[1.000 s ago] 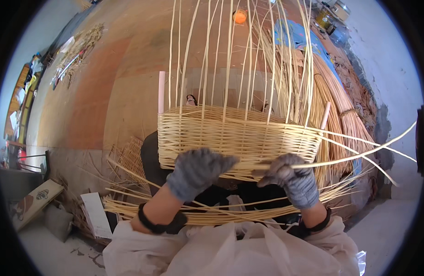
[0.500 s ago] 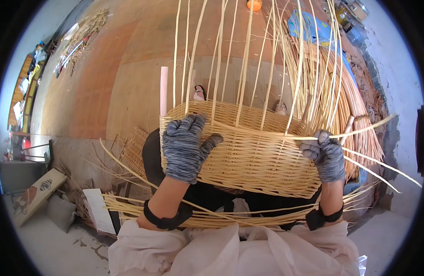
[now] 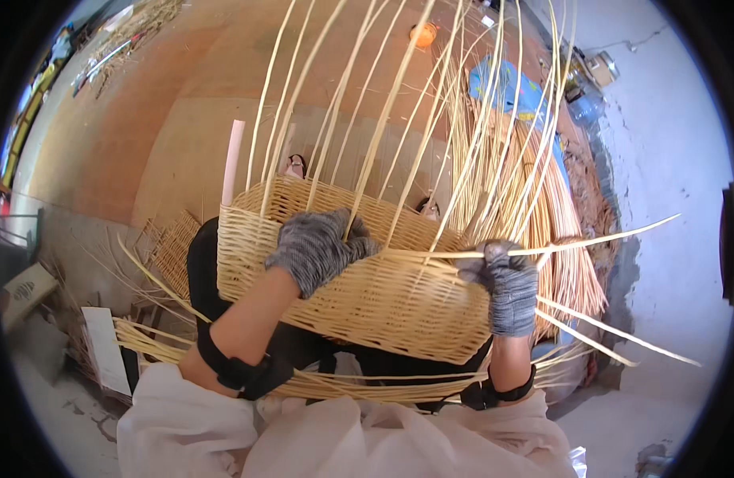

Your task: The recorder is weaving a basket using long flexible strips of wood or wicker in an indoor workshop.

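A rectangular wicker basket (image 3: pixel 383 315) lies tilted across my lap, with tall pale upright rods (image 3: pixel 392 119) rising from its woven side. A thick pinkish post (image 3: pixel 233 163) stands at its left corner. My left hand (image 3: pixel 315 251), in a grey knit glove, is closed over the basket's near rim beside one upright; its fingertips are partly hidden. At the right end, my right hand (image 3: pixel 506 291), gloved alike, grips a long pale weaving rod (image 3: pixel 606 240). That rod runs along the rim and sticks out to the right, its thumb side pressed from above.
A big bundle of loose rods (image 3: pixel 578 279) lies at right, with a blue patterned bag (image 3: pixel 506 92) beyond it. More rods (image 3: pixel 367 389) cross my lap. Left are another woven piece (image 3: pixel 176 255) and a white board (image 3: pixel 108 350). An orange object (image 3: pixel 422 33) sits far ahead.
My left hand has shifted right along the rim from near the corner post, and its fingers have curled in. The right hand still grips the rod. The whole view has swung right.
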Tool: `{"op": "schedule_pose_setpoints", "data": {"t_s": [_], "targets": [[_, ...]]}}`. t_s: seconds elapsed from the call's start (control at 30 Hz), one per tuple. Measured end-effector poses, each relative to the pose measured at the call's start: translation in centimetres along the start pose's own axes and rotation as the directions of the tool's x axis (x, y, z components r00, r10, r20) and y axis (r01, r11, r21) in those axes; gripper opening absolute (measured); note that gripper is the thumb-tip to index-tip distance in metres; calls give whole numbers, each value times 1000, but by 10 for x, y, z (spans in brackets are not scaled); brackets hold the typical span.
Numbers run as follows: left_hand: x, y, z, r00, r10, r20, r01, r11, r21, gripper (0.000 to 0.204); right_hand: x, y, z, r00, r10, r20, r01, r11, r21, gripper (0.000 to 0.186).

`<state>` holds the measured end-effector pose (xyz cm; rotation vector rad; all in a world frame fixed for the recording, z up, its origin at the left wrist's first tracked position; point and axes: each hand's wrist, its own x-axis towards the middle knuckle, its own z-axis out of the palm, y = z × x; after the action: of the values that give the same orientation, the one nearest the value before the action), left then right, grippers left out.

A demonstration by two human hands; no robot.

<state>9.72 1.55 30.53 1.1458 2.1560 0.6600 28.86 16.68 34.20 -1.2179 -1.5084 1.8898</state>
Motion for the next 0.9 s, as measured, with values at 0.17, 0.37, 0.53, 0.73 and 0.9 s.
{"op": "schedule_pose_setpoints", "data": {"t_s": [0.17, 0.37, 0.53, 0.73, 0.9], "targets": [[-3, 19, 11, 955, -225, -194, 237, 970, 45, 41, 123, -51, 95, 310, -858, 411, 647, -127, -752, 26], [1, -3, -2, 981, -191, -25, 190, 981, -28, 49, 40, -23, 33, 815, -579, 25, 545, 780, 308, 26], [11, 25, -9, 976, -187, 111, 178, 980, 86, 62, 6, 40, -4, 808, -548, -216, 587, 719, 372, 6], [0, 49, -10, 921, -383, 76, 360, 908, 214, 72, -33, 64, 5, 576, -811, 98, 642, 524, 560, 10], [26, 86, 32, 935, 135, -327, 9, 915, 403, 67, -3, 41, -15, 881, -461, -109, 419, 651, 633, 7]]}}
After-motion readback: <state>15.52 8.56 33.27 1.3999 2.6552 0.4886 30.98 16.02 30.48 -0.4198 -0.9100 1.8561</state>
